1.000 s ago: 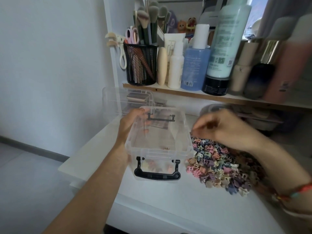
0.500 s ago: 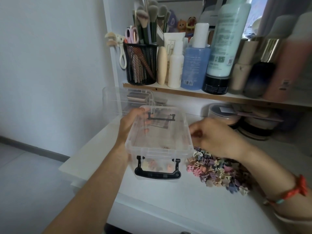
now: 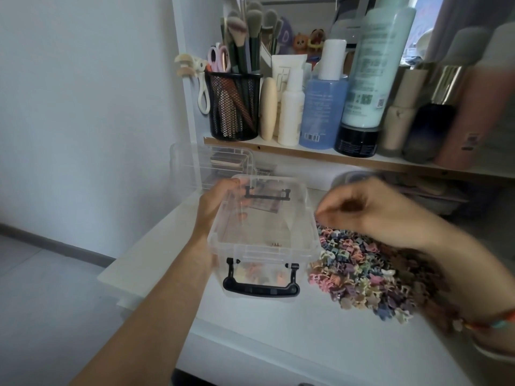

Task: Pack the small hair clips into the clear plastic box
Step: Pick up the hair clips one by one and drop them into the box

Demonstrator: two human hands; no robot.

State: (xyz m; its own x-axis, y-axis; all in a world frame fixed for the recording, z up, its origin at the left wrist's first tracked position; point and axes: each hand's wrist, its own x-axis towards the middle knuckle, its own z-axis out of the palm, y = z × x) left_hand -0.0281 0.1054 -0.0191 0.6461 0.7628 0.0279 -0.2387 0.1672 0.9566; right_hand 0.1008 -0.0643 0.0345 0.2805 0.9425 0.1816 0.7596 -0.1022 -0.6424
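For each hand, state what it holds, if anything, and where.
The left hand grips the clear plastic box by its left wall, near the far corner. The right hand, blurred above the hair clips: cannot be told.

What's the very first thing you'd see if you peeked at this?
The big heap of pastel hair clips on the white desk, right of the clear plastic box, grabs the eye first. The left hand holds the box's left side; the right hand hovers, blurred, above the heap. Behind, a shelf carries a tall mint bottle and a black mesh cup.
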